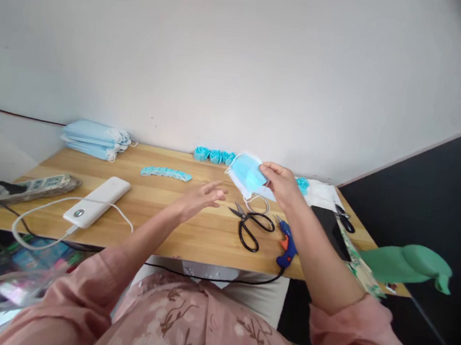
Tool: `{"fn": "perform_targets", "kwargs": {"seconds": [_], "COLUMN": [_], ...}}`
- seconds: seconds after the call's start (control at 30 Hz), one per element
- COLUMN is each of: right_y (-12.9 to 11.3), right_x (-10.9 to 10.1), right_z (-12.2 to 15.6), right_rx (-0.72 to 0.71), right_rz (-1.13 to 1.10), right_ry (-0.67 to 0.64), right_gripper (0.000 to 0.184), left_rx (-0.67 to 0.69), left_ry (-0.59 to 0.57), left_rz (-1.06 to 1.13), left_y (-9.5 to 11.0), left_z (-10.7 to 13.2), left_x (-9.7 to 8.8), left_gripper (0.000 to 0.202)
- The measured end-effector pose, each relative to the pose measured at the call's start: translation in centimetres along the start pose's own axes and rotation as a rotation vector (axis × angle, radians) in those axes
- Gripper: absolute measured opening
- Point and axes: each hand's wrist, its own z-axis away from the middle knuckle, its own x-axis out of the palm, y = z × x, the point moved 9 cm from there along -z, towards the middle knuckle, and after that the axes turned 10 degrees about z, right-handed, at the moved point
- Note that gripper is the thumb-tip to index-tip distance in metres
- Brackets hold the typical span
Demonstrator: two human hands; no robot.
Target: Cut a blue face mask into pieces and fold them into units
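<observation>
Through the head view I record the right hand (282, 183) pinching a blue face mask (245, 169) by its edge, held up over the far half of the table (205, 234). The left hand (202, 199) is open, fingers extended toward the mask, apart from it. I find bare wood between the left forearm and the black-handled scissors (243, 217). The glue gun (286, 246) lies close to the near edge, its cord (222, 280) drooping beyond it.
</observation>
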Motion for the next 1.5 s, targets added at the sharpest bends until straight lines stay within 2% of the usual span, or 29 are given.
{"fn": "perform_targets", "kwargs": {"seconds": [0.07, 0.1, 0.13, 0.2, 0.27, 0.3, 0.4, 0.53, 0.67, 0.73, 0.8, 0.9, 0.97, 1.03, 1.13, 1.17, 1.27, 1.33, 1.4, 1.5], "right_y": [0.6, 1.0, 1.5, 2.6, 3.5, 3.6, 3.0, 1.5, 0.8, 0.4, -0.3, -1.9, -2.8, -3.0, -2.1, -1.8, -0.1, 2.2, 4.5, 5.7], "right_x": [1.8, 2.5, 2.9, 3.9, 4.7, 5.1, 5.8, 6.3, 6.7, 6.3, 5.9, 5.7, 5.6, 5.3, 5.7, 5.4, 4.1, 3.9, 4.3, 4.7], "right_z": [1.1, 1.7, 2.2, 3.1, 3.8, 4.0, 4.0, 3.0, 2.2, 2.0, 2.1, 2.4, 2.7, 2.6, 2.1, 1.8, -0.1, -1.1, -1.3, -0.7], "right_rx": [0.023, 0.028, 0.031, 0.055, 0.081, 0.087, 0.049, -0.076, -0.157, -0.186, -0.221, -0.324, -0.372, -0.339, -0.173, -0.126, 0.013, 0.150, 0.274, 0.279], "right_rz": [-0.092, -0.113, -0.116, -0.134, -0.172, -0.195, -0.212, -0.111, -0.052, 0.065, 0.261, 0.523, 0.559, 0.490, 0.325, 0.267, 0.086, 0.004, 0.047, 0.093], "right_ry": [-0.036, -0.046, -0.046, -0.079, -0.122, -0.136, -0.107, 0.024, 0.085, 0.108, 0.130, 0.106, 0.053, -0.052, -0.372, -0.412, -0.361, -0.299, -0.272, -0.203], "right_gripper": [0.033, 0.032, 0.032, 0.034, 0.040, 0.043, 0.052, 0.047, 0.084, 0.094, 0.083, 0.034, 0.015, 0.019, 0.028, 0.029, 0.027, 0.024, 0.022, 0.025], "left_rx": [-0.057, -0.049, -0.005, 0.149, 0.262, 0.285, 0.327, 0.345, 0.350, 0.357, 0.357, 0.351, 0.330, 0.295, 0.181, 0.119, -0.039, -0.075, -0.060, 0.020], "left_ry": [-0.102, -0.091, -0.034, 0.169, 0.321, 0.357, 0.385, 0.383, 0.430, 0.475, 0.501, 0.519, 0.513, 0.473, 0.355, 0.307, 0.205, 0.200, 0.250, 0.380], "left_rz": [0.184, 0.262, 0.317, 0.346, 0.280, 0.235, 0.131, 0.044, -0.128, -0.240, -0.335, -0.428, -0.476, -0.519, -0.497, -0.445, -0.245, -0.151, -0.087, -0.043], "left_y": [-0.4, -0.3, 0.2, 1.6, 3.0, 3.5, 4.6, 4.8, 4.7, 4.9, 5.0, 5.1, 4.9, 4.5, 3.1, 2.4, 0.5, 0.0, -0.1, 0.7], "left_z": [-1.5, -2.2, -2.8, -3.3, -3.0, -2.7, -2.0, -1.2, -0.6, -0.1, 0.3, 1.2, 1.8, 2.5, 3.6, 3.9, 4.9, 5.1, 4.9, 4.3], "left_x": [2.4, 2.7, 2.3, 0.3, -1.3, -1.7, -1.9, -1.5, -2.1, -2.7, -3.3, -4.3, -5.0, -5.3, -5.2, -4.9, -4.1, -4.0, -4.5, -5.7], "left_gripper": [0.062, 0.058, 0.053, 0.044, 0.038, 0.036, 0.030, 0.030, 0.033, 0.033, 0.031, 0.030, 0.031, 0.031, 0.033, 0.034, 0.042, 0.047, 0.050, 0.050]}}
